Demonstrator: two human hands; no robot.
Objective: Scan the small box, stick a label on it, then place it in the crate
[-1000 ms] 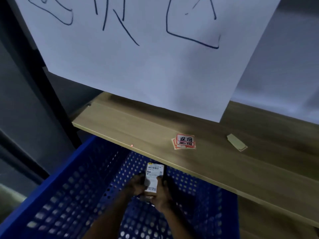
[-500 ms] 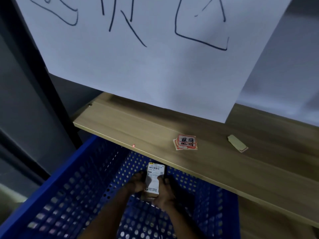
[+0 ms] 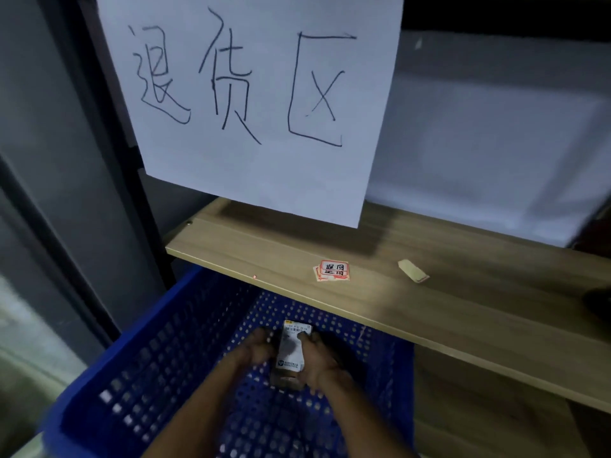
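A small white box (image 3: 291, 350) with a barcode at its top end is held over the inside of a blue perforated crate (image 3: 158, 355). My left hand (image 3: 256, 347) grips its left side and my right hand (image 3: 319, 360) grips its right side, thumb across the face. Something dark sits behind my right hand, and I cannot make out what it is. A small stack of red-and-white labels (image 3: 332, 270) lies on the wooden shelf (image 3: 463, 312) above the crate.
A large white paper sign (image 3: 251, 104) with handwritten characters hangs above the shelf. A tan scrap of backing paper (image 3: 413, 271) lies right of the labels. A tiny red light dot (image 3: 254, 277) shows on the shelf. A dark upright post (image 3: 132, 200) stands at left.
The view has tilted up, so more of the sign shows. Both hands stay on the box over the crate, with my right thumb now further across its face.
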